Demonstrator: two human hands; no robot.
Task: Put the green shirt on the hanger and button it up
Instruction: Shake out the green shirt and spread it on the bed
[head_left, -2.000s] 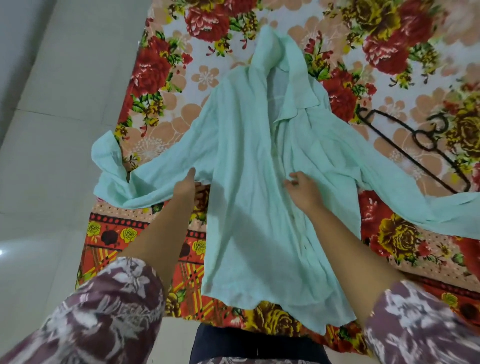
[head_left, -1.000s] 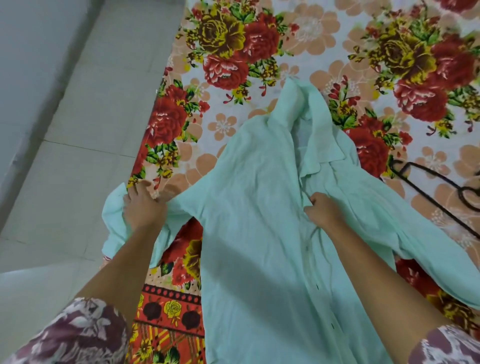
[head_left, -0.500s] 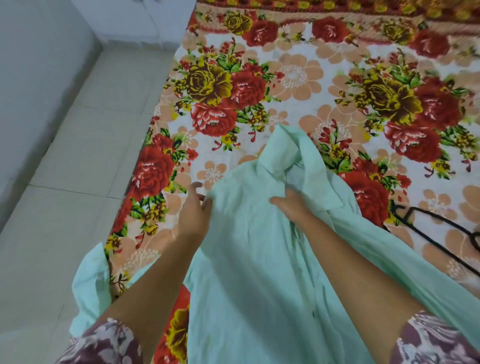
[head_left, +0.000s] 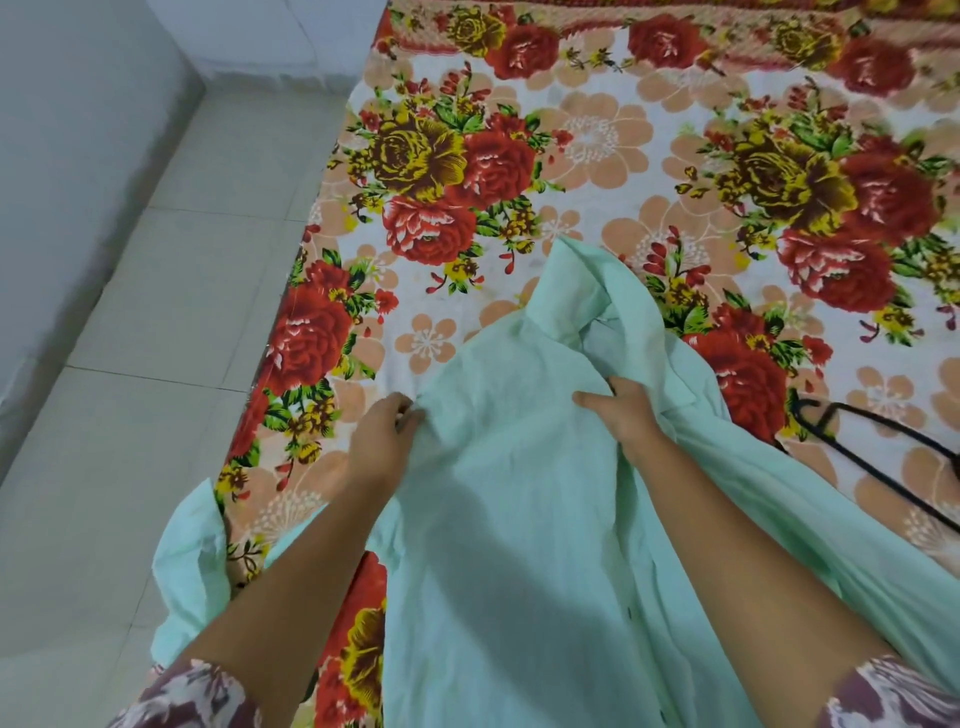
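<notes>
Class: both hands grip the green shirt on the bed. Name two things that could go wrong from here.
1. A sleeve hangs off the bed; it might slide down and tug the green shirt off.
2. The left hand and right hand both grip fabric, yet the hanger lies off to the right; fetching it means letting go.

No readable text anywhere.

We see soft, even indoor light, a dim shadow across the green shirt (head_left: 519, 545), and wide-angle bending at the edges.
</notes>
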